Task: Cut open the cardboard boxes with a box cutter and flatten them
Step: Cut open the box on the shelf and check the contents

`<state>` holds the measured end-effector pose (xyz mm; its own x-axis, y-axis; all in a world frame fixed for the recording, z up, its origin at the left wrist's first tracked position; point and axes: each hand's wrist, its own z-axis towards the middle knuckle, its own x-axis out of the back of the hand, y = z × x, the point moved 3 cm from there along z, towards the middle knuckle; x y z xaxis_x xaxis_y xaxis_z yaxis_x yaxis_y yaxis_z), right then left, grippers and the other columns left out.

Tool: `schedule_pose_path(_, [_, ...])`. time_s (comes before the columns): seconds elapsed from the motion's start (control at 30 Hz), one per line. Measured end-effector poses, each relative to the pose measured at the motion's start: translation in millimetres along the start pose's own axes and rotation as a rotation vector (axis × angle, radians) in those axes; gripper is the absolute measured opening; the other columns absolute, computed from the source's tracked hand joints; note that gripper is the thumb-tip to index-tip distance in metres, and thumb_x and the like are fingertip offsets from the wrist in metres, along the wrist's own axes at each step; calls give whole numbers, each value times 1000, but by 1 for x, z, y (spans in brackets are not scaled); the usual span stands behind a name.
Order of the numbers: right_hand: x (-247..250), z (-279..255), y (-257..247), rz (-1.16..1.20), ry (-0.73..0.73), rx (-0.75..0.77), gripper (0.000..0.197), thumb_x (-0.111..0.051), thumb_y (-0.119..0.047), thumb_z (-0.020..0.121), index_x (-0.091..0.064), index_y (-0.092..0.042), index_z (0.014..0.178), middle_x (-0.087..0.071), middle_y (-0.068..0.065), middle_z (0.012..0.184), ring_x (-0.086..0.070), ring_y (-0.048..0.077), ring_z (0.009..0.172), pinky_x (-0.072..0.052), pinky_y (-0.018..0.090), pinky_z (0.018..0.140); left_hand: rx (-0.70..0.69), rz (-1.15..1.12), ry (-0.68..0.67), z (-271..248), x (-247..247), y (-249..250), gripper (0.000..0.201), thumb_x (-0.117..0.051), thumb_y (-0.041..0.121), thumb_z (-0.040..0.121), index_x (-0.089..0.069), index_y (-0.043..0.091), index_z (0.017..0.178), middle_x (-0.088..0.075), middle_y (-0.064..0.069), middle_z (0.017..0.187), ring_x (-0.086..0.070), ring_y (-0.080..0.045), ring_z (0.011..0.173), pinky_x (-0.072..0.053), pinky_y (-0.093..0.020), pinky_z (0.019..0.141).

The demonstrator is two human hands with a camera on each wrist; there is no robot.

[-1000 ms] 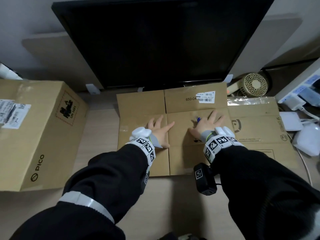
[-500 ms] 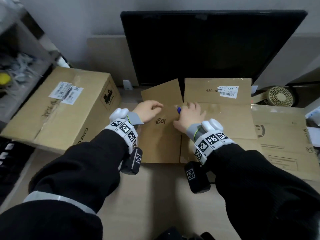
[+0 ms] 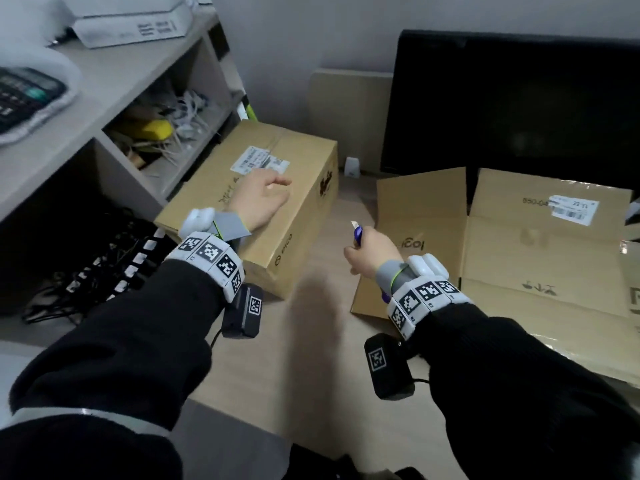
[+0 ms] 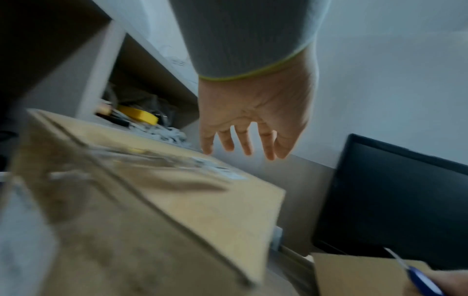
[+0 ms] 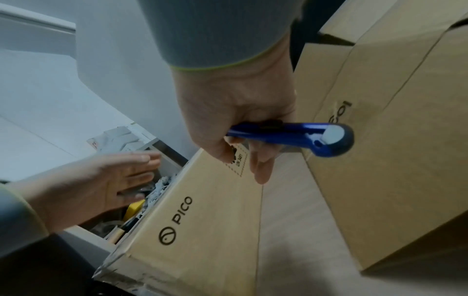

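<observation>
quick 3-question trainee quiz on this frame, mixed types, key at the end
1. True or false: the right hand grips the blue box cutter.
2. The left hand is over which thing? A) the sealed PICO box B) the flattened cardboard C) the black monitor
3. Fill in: the cutter's blade is ___ (out / retracted).

Key: 1 true. 2 A; its fingers are open above the box top, contact unclear. 3 out; it shows past the handle in the head view.
</observation>
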<state>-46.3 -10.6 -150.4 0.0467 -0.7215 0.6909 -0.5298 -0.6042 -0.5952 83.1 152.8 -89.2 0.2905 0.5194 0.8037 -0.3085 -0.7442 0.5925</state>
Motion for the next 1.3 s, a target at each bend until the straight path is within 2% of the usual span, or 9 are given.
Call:
schedule_pose_path(0.13, [-21, -2, -34, 78, -21, 3, 21, -50, -29, 87, -36, -18, 76, -65, 9, 85, -71, 28, 80, -54, 41, 73, 207, 110, 46, 3, 33, -69, 45, -60, 41, 80, -62, 26, 122, -52, -7, 134, -44, -29, 126, -29, -38, 110])
schedule_pose_path(0.33, [-46, -1, -77, 146, 21, -14, 45, -56, -51, 86, -43, -11, 100, -65, 9, 95, -63, 27, 82, -54, 41, 76, 374, 212, -38, 3, 57, -132, 76, -63, 49, 85, -30, 23, 148, -14, -11, 157, -8, -35, 143, -9, -49, 115])
schedule_pose_path(0.5, [-66, -1, -92, 106, 28, -15, 56, -61, -55, 83, -41, -10, 110, -54, 4, 95, -52, 23, 79, -43, 33, 66, 391, 146, -70, 10, 64, -152, 97, -68, 66, 71, -22, 31, 150, -22, -9, 150, -22, -39, 135, -23, -47, 111])
schedule_pose_path(0.6, [-69, -3, -91, 194, 28, -31, 58, -63, -49, 85, -41, -8, 120, -52, 3, 101, -56, 23, 85, -52, 40, 75, 366, 165, -41, 4, 62, -150, 96, -68, 71, 66, -26, 32, 143, -27, -11, 144, -27, -38, 131, -26, -46, 109])
schedule_pose_path(0.7, [-71, -9, -81, 340, 10, -80, 53, -65, -45, 85, -42, -8, 116, -55, 9, 107, -58, 24, 88, -55, 45, 84, 331, 195, -43, -1, 61, -153, 93, -69, 71, 65, -29, 27, 137, -30, -13, 141, -30, -37, 130, -27, -45, 109])
schedule_pose_path(0.8, [-66, -18, -64, 409, 43, -128, 46, -65, -44, 85, -45, -9, 107, -52, 5, 98, -52, 18, 83, -55, 39, 80, 282, 206, -102, -7, 60, -150, 87, -68, 70, 67, -31, 22, 130, -34, -12, 137, -36, -34, 127, -32, -41, 104])
schedule_pose_path(0.97, [-54, -31, -40, 538, 131, -188, 35, -63, -37, 89, -42, -13, 102, -47, -4, 87, -49, 12, 80, -50, 31, 72, 265, 106, -175, -22, 46, -147, 75, -66, 67, 72, -30, 18, 116, -47, -9, 121, -51, -28, 104, -39, -34, 80])
schedule_pose_path(1.17, [-47, -47, -22, 455, 287, -245, 33, -55, -38, 91, -43, -9, 100, -47, 3, 85, -47, 24, 80, -41, 36, 75, 205, 107, -168, -52, 35, -128, 58, -64, 61, 79, -33, 17, 102, -51, 0, 94, -52, -24, 85, -38, -32, 67])
schedule_pose_path(1.3, [-40, -57, -9, 469, 205, -332, 44, -53, -47, 91, -42, -8, 107, -46, 5, 84, -48, 24, 72, -50, 43, 81, 154, 104, -151, -64, 32, -127, 49, -64, 56, 82, -36, 17, 91, -48, 4, 80, -51, -21, 77, -35, -32, 61])
